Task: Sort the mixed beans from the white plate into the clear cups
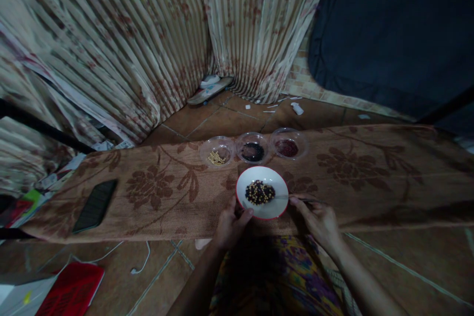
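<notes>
A white plate with a red rim [246,186] lies on a brown flowered cloth strip [370,168] and holds a heap of mixed dark and pale beans [259,192]. My left hand [230,225] pinches the plate's near left rim, fingers closed on it. My right hand [317,217] is closed on the handle of a thin metal spoon [292,198] whose tip reaches into the beans. Behind the plate stand three clear bowls: one with pale beans [217,151], one with black beans [253,148], one with red beans [289,143].
A dark phone [95,205] lies on the cloth at the left. Striped curtains [148,34] hang behind, a dark blue mattress [396,24] at the right. A red flat object [70,290] and a white cable [142,262] lie on the tiled floor.
</notes>
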Demonstrator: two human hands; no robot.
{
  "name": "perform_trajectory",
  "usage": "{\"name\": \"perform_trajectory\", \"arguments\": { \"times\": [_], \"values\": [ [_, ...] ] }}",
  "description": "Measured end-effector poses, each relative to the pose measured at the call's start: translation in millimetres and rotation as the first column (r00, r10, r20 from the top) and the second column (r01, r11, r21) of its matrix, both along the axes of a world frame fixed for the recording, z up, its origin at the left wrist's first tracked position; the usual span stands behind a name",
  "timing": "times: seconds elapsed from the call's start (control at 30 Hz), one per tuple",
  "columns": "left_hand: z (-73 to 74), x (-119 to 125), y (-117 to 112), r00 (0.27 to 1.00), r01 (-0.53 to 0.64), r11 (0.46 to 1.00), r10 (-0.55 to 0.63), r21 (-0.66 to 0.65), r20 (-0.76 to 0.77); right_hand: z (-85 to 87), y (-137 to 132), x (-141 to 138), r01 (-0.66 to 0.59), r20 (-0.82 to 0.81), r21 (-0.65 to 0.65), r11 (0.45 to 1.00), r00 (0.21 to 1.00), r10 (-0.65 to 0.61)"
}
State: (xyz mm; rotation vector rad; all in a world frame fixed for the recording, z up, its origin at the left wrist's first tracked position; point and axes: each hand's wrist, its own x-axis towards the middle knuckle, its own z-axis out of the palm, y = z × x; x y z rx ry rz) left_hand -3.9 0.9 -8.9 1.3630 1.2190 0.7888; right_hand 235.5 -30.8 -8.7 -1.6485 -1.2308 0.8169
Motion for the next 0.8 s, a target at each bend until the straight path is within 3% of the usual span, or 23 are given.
{"name": "perform_trajectory", "arguments": {
  "times": [0.33,0.8],
  "values": [
    [-6.0,-0.2,-1.3,1.0,0.01,1.0,-0.01,0.024,0.019,-4.5,0.9,-0.4,-0.003,-0.029,0.014,1.0,1.0,0.003],
    [-2.7,0.5,-1.2,0.998,0.018,1.0,-0.017,-0.004,0.058,-0.5,-1.0,-2.9,0.02,-0.047,0.005,1.0,0.999,-0.02]
  ]
}}
